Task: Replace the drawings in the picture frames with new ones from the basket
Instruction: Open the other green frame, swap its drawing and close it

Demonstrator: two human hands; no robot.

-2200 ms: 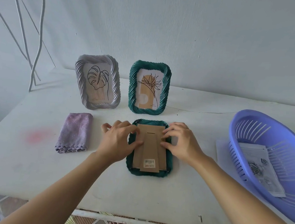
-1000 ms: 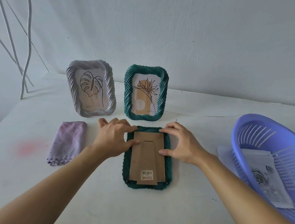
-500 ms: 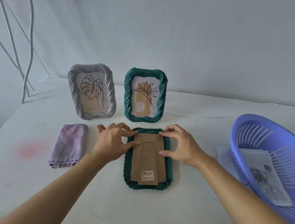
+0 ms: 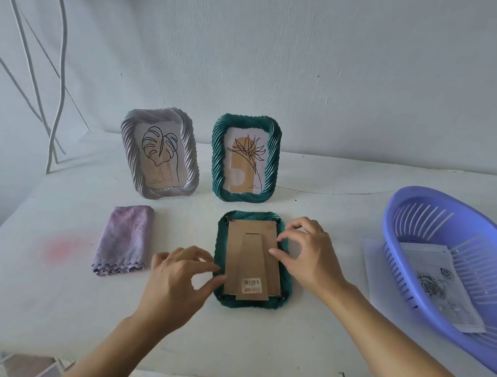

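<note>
"While the face-down green frame [image 4: 246, 305] lies flat on the table [image 4: 253, 350], where are the hands?"

"Both on it. The left hand [image 4: 179, 282] is at its lower left edge, fingers curled, thumb and forefinger tips nipping the rim beside the cardboard backing [image 4: 234, 248]. The right hand [image 4: 310, 257] is at the upper right edge: thumb on the backing, forefinger bent onto the rim, the edge pinched between them. Any clip under the fingertips is too small to make out."

"Is the backing out?"

"No, it sits in the frame, its stand flap [image 4: 256, 260] lying flat, a barcode sticker [image 4: 251, 284] near the bottom."

"And the other frames?"

"Upright behind it, near the wall. The grey frame [image 4: 127, 143] on the left holds a leaf drawing [image 4: 158, 153]; the upright green frame [image 4: 216, 160] just beside it holds a flower drawing [image 4: 246, 157]."

"The new ones?"

"In the purple basket [image 4: 470, 350] at the table's right end, well apart from both hands: a sheet with a rose drawing [image 4: 428, 284] lies inside. A folded lilac cloth [image 4: 127, 238] lies left of the face-down green frame, near the left hand but not touching it."
</note>
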